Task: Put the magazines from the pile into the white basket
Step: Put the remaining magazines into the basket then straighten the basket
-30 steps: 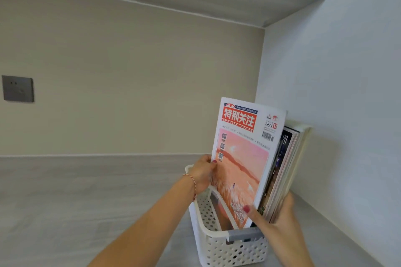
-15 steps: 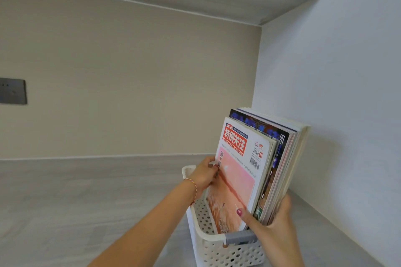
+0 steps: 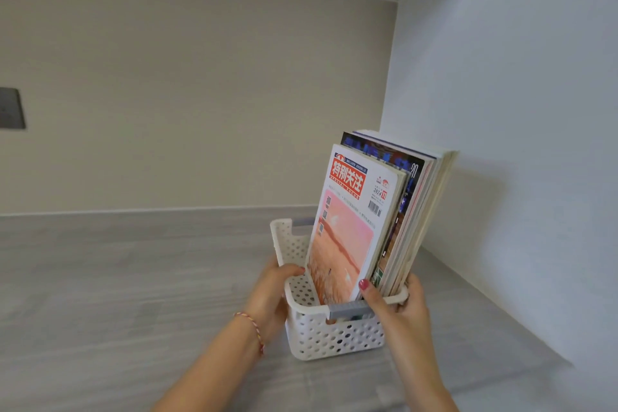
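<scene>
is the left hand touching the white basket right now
Touching. The head view shows the left hand wrapped over the left wall of the white basket, fingertips hooked over its rim beside the pink-covered magazine.

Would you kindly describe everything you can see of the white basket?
The white basket looks like plastic, narrow and rectangular, with rounded corners and walls perforated by round holes. A grey handle bar sits in the near end's rim, and another shows at the far end. It stands upright on the grey countertop near the wall corner. Magazines stand upright inside, leaning right. The left hand grips its left rim; the right hand holds the near right corner.
</scene>
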